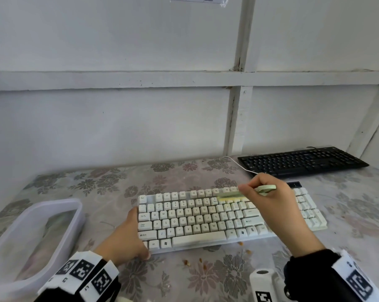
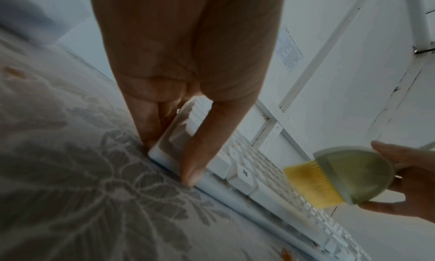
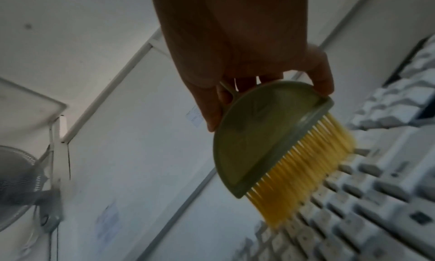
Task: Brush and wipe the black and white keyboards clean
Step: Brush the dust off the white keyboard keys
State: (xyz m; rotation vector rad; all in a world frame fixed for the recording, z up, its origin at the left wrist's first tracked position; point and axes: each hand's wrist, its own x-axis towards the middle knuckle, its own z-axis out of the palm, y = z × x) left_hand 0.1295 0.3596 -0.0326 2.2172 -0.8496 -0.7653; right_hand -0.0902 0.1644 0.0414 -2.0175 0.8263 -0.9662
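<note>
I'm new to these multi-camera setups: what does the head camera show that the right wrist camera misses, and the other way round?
Only the head view shows the black keyboard, the clear plastic tub, crumbs on the floral tablecloth, and the left hand steadying the white keyboard.

Only the right wrist view shows a fan and the brush's yellow bristles up close.

Both show the right hand holding the green brush over the white keys.

A: Left wrist view. The left hand [image 2: 188,64] grips the near corner of the white keyboard [image 2: 244,174]: thumb on the front edge, fingers [image 2: 150,123] down the side, tips touching the floral tablecloth [image 2: 77,181].

B: Noted. And the right hand [image 2: 409,181]?

A: At the frame's right edge, pinching the brush [image 2: 348,175]: green half-round body, yellow bristles pointing at the keys. Contact with the keys cannot be judged.

B: Background?

A: White panelled wall [image 2: 341,97] with a printed sheet [image 2: 289,50].
</note>
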